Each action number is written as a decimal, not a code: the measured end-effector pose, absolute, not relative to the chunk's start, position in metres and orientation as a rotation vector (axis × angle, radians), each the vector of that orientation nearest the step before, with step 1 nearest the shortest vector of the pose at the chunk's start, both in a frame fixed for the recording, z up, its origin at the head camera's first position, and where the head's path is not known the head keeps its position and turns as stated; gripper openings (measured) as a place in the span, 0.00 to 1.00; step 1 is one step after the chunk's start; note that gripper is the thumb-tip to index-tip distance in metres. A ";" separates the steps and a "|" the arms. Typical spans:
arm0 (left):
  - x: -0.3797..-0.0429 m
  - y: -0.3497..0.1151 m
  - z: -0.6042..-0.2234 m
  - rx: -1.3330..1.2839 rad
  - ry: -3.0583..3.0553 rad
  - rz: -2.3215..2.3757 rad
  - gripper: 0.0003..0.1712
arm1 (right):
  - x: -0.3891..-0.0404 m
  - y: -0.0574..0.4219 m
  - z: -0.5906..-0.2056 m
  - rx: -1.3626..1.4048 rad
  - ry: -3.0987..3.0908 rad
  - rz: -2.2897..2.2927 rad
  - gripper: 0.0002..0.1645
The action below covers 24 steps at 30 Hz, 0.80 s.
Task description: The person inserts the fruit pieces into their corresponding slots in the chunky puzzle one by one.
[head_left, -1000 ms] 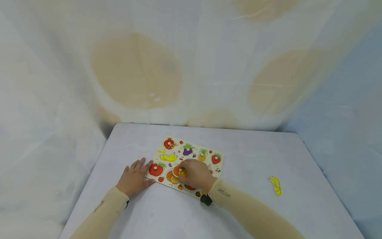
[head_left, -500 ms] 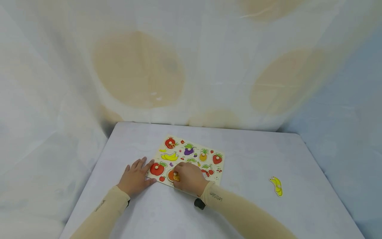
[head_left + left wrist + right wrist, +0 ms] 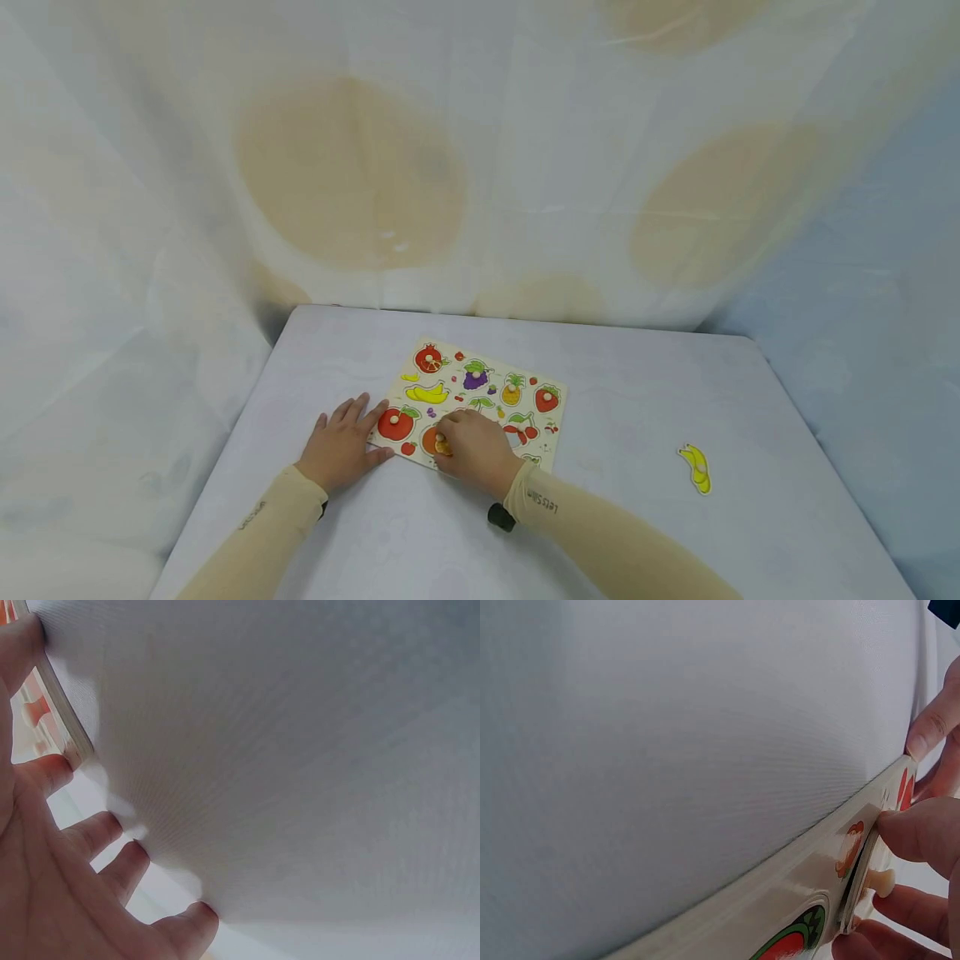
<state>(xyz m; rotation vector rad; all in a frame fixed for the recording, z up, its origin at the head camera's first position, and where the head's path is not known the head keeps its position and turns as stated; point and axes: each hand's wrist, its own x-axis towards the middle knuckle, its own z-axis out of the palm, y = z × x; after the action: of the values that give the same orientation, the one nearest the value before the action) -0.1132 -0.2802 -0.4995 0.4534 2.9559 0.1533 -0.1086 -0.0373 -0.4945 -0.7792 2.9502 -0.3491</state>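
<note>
My right hand (image 3: 476,450) holds an orange-fruit puzzle piece (image 3: 443,444) by its edges, over the near edge of the fruit peg puzzle board (image 3: 501,368). In the right wrist view the piece (image 3: 859,883) is tilted against the board, its pale knob (image 3: 881,881) between thumb and fingers. A watermelon picture (image 3: 791,937) lies beside it. My left hand (image 3: 337,450) rests with spread fingers at the board's left corner. Its thumb and index fingertip touch the board's edge, and the other fingertips press on the table. The apple piece (image 3: 395,422) is close by.
A banana puzzle piece (image 3: 696,469) lies alone on the white table (image 3: 615,400), well right of the board. Knobbed pomegranate (image 3: 428,358), grape, pineapple and strawberry pieces sit in the board. The banana spot (image 3: 427,393) shows no knob. White cloth hangs behind.
My right hand has moved left and down with the orange piece, bringing it onto the orange picture; over the last half second it barely shifts. My left hand has stayed in place.
</note>
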 end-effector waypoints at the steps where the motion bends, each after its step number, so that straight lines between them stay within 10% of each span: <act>1: -0.113 -0.280 -0.499 0.454 2.956 0.155 0.48 | -0.108 -0.037 -0.495 -0.782 2.954 -0.349 0.25; 24: -0.111 -0.278 -0.496 0.446 2.949 0.148 0.48 | -0.106 -0.035 -0.489 -0.722 2.905 -0.412 0.28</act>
<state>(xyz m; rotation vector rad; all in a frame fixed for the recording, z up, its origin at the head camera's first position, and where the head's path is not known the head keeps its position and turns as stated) -0.1108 -0.2781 -0.4955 0.4460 2.9489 0.1482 -0.1064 -0.0350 -0.4887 -0.7222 2.9053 -0.4120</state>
